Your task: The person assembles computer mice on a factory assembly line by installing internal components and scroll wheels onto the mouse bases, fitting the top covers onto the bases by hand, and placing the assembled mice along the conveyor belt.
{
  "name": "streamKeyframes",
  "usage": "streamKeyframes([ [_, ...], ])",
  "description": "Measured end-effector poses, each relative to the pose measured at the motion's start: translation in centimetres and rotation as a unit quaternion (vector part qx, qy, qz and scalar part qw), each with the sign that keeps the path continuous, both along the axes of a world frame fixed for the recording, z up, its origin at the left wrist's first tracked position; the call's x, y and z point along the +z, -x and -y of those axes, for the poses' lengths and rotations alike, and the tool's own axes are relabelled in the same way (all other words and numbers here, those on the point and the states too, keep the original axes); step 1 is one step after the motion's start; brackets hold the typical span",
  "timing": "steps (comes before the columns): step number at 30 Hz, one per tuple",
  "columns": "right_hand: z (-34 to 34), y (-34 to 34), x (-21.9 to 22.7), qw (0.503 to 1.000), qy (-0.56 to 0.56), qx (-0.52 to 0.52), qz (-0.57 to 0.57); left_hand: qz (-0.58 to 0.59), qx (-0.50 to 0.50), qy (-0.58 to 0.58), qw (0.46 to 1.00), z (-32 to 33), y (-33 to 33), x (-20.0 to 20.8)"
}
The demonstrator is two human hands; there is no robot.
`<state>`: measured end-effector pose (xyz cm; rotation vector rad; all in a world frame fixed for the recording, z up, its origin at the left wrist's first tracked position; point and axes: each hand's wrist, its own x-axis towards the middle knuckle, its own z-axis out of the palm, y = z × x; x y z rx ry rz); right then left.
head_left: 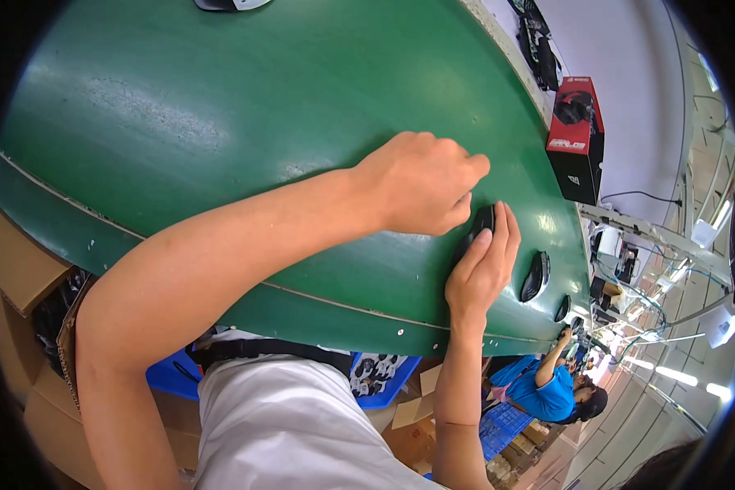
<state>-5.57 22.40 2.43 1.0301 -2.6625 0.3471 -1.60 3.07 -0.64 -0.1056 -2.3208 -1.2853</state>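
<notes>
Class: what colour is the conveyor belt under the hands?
Green, seen in the head view: the conveyor belt.

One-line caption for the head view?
Both hands, left hand and right hand, on a black computer mouse on a green conveyor belt.

- Broad green surface (245,106), smooth, faintly scuffed, curving away toward the right.
- Pale seam running along its near edge.
- Black computer mouse (479,224) lying on it, under both hands.
- Second black mouse (535,276) just beside that, farther right.
- More small dark mice (563,308) in line beyond, toward the far end.
- Dark and white object (230,4) at the top edge, mostly cut off.
</notes>
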Motion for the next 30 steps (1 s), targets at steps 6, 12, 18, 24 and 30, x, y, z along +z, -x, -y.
streamKeyframes([
  [6, -0.7, 1.6, 1.5, 0.988, 0.049, 0.053, 0.140, -0.009, -0.019, -0.010, 1.000, 0.7, -0.6, 0.0],
  [12, -0.4, 4.3, 3.3, 0.993, 0.073, 0.054, 0.081, 0.001, -0.020, -0.014, 1.000, 0.9, -1.3, -0.2],
  [18, 0.6, 4.6, 1.0, 0.996, 0.027, 0.050, 0.073, 0.013, -0.025, 0.000, 1.000, 1.0, -1.2, 0.5],
  [24, -0.1, 4.4, 2.2, 0.967, 0.162, 0.049, 0.189, -0.020, -0.012, -0.027, 0.999, 1.0, -1.7, -0.5],
  [30, -1.3, 2.4, 0.6, 0.986, 0.123, 0.048, 0.100, -0.008, -0.018, 0.002, 1.000, 0.3, -1.2, -0.2],
])
